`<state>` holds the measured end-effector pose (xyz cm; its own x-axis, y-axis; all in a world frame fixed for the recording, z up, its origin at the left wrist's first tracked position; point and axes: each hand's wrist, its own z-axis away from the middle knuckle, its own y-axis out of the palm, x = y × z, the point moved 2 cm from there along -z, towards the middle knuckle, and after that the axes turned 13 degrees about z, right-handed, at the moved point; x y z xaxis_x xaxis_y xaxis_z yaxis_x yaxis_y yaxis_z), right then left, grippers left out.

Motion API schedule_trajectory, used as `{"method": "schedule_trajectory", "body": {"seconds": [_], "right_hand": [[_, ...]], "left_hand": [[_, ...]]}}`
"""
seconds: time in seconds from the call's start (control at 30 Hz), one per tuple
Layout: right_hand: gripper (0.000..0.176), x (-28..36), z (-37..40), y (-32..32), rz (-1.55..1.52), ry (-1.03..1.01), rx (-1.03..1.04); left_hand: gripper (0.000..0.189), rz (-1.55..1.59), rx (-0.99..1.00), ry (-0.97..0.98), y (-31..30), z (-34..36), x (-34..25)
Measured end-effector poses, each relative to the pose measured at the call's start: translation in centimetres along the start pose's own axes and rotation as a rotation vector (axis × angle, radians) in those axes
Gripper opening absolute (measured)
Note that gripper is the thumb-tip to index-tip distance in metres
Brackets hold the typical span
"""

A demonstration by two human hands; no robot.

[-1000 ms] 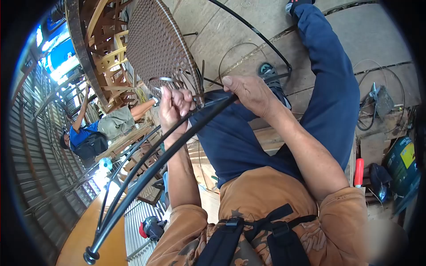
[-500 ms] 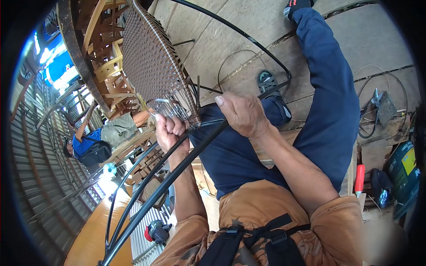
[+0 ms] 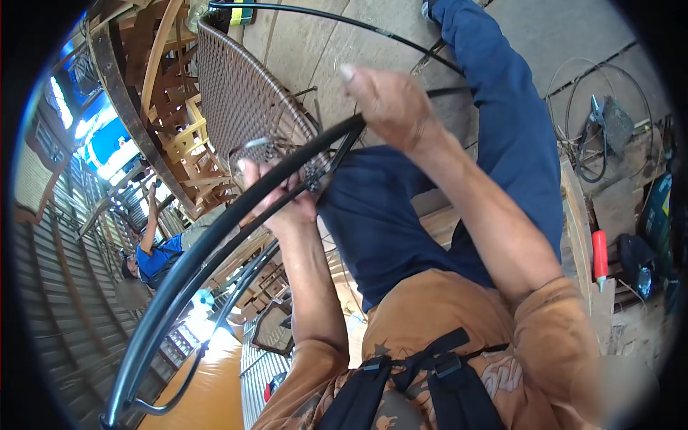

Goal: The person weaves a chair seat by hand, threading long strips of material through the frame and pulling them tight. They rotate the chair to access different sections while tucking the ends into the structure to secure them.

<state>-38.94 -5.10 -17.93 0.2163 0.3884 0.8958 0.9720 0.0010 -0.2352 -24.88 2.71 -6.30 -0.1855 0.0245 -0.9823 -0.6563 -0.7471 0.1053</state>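
A black tubular metal frame (image 3: 208,240) carries a brown woven panel (image 3: 247,89), with loose strands looped at the panel's lower end. My left hand (image 3: 290,208) is closed beside that end, partly behind the black tubes, and a thin strand loop (image 3: 266,143) stands out above its thumb. Farther up, my right hand (image 3: 398,111) is closed around a tube of the frame, thumb raised; its fingers are mostly hidden behind the hand. The frame crosses over my lap and lower left.
Wooden furniture frames (image 3: 183,129) are stacked at the upper left. Another person (image 3: 158,258) in blue is beyond them. At the right lie pliers (image 3: 596,111), a coiled strand and a red-handled tool (image 3: 600,254). An orange sheet (image 3: 208,387) shows at the bottom left.
My right hand has moved up in the view, and the black frame has tilted and swung with it. The woven panel has turned. My left hand stays near the panel's lower end.
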Motion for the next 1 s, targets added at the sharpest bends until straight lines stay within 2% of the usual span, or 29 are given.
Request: {"method": "schedule_trajectory", "body": {"seconds": [0.03, 0.13, 0.17, 0.2, 0.23, 0.33, 0.43, 0.6, 0.63, 0.7, 0.83, 0.97, 1.0], "right_hand": [[0.021, -0.1, -0.5, -1.0, -0.087, 0.079, 0.023], [0.032, -1.2, -2.0, -2.7, -0.227, 0.282, 0.073], [0.036, -1.4, -2.3, -2.9, -0.26, 0.35, 0.085], [0.044, -1.5, -2.6, -3.1, -0.254, 0.379, 0.037], [0.044, -1.6, -2.8, -3.4, -0.25, 0.381, 0.016], [0.047, -2.0, -2.9, -3.8, -0.246, 0.343, -0.054], [0.047, -2.3, -2.3, -3.7, -0.255, 0.395, -0.015], [0.046, -2.5, -1.8, -3.5, -0.269, 0.433, 0.052], [0.046, -2.6, -1.9, -3.6, -0.278, 0.447, 0.046], [0.046, -2.3, -2.0, -3.7, -0.295, 0.474, 0.048], [0.044, -2.2, -2.1, -3.9, -0.293, 0.473, 0.032], [0.041, -1.7, -1.8, -4.9, -0.202, 0.502, 0.09], [0.032, -1.7, -1.3, -5.0, -0.156, 0.448, 0.058]], "left_hand": [[0.036, -0.025, 0.081, -0.029, 1.4, 0.7, 0.1], [0.035, -0.069, -0.022, 0.031, 3.5, 1.7, 0.5], [0.037, -0.143, 0.041, 0.088, 3.4, 2.0, 0.9], [0.038, -0.193, 0.113, 0.105, 3.1, 2.1, 1.0], [0.039, -0.243, 0.186, 0.125, 2.9, 2.3, 1.1], [0.041, -0.209, 0.217, 0.048, 2.9, 2.3, 1.3], [0.041, -0.236, 0.263, 0.009, 2.0, 2.2, 1.5], [0.042, -0.201, 0.304, 0.157, 1.4, 2.1, 2.2], [0.043, -0.457, 0.293, 0.351, 1.6, 2.3, 2.4], [0.044, -0.186, 0.255, 0.15, 1.9, 2.2, 2.2], [0.043, -0.054, 0.15, 0.087, 1.8, 2.0, 2.5], [0.041, -0.135, 0.246, 0.159, 2.2, 2.5, 2.2], [0.041, -0.052, 0.199, 0.103, 2.1, 2.4, 2.0]]}}
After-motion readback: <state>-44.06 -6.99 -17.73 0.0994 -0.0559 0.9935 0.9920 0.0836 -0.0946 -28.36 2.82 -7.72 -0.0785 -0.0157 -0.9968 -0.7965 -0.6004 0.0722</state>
